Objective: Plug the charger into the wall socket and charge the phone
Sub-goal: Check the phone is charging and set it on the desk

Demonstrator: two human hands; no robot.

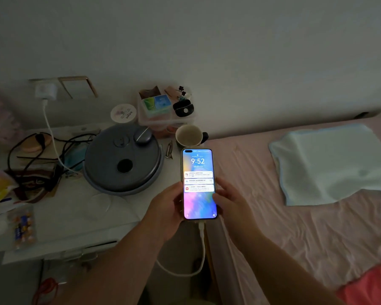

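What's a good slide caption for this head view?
Both hands, left hand and right hand, hold the lit phone, cable attached, charger in the wall socket.

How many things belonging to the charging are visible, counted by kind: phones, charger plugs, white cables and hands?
Phones: 1, the lit phone, held between the left hand and the right hand.
Charger plugs: 1, the white charger sitting in the wall socket.
White cables: 1, the cable hanging from the phone's bottom edge.
Hands: 2.
Total: 5.
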